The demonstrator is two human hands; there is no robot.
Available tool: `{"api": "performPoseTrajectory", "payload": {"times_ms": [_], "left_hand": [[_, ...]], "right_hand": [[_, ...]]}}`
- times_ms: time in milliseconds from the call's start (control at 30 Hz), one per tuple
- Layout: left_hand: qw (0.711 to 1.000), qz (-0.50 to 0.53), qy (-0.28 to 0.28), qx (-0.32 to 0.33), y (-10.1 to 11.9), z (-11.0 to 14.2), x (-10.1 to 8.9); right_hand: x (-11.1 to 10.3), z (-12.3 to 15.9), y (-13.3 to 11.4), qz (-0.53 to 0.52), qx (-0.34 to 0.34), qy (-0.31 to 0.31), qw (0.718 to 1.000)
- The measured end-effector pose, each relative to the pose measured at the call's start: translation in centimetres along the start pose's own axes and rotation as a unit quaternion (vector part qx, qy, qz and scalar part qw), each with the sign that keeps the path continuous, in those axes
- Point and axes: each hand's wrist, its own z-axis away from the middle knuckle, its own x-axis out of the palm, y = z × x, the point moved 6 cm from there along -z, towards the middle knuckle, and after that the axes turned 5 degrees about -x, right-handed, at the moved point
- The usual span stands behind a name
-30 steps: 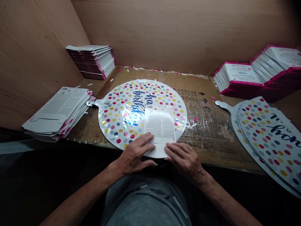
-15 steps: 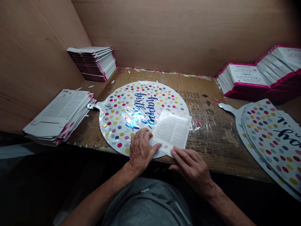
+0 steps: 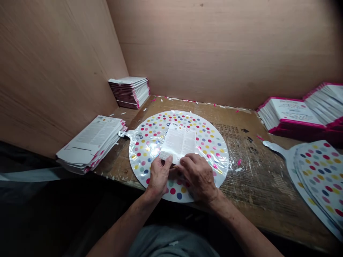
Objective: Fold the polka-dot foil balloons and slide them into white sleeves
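A flat round foil balloon (image 3: 211, 142) with coloured dots lies on the worn table (image 3: 252, 178) in front of me. A white printed card (image 3: 179, 142) rests on its middle, covering the blue lettering. My left hand (image 3: 158, 175) pinches the card's near left corner. My right hand (image 3: 197, 175) lies beside it with bent fingers pressing on the card's near edge.
Stacks of white printed cards sit at the left (image 3: 91, 142) and far left corner (image 3: 130, 91). Pink-edged card stacks (image 3: 292, 113) stand at the right. A pile of dotted balloons (image 3: 318, 175) lies at the right edge. Cardboard walls enclose the table.
The card has moved from the balloon's near right edge up onto its middle. Both hands came together at the card's near edge. The camera view shifted left and down.
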Motion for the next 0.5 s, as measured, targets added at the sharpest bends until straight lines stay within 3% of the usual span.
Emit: {"api": "performPoseTrajectory", "payload": {"times_ms": [133,267,367,500], "left_hand": [[0.994,-0.071,0.045,0.064,1.3,-0.7,-1.5],[0.986,-0.132,0.037,0.093,2.2,-1.2,-2.7],[0.985,-0.148,0.040,0.084,2.3,-2.2,-4.0],[0.991,-0.107,0.052,0.062,3.5,-5.1,-6.4]], "right_hand": [[1.5,-3.4,-1.4,0.044,0.001,-0.066,0.997],[2.8,-6.1,-2.3,0.044,-0.024,-0.151,0.987],[3.7,-7.7,-1.9,-0.044,-0.033,-0.186,0.981],[4.1,-7.3,-3.4,-0.227,-0.054,-0.140,0.962]]}}
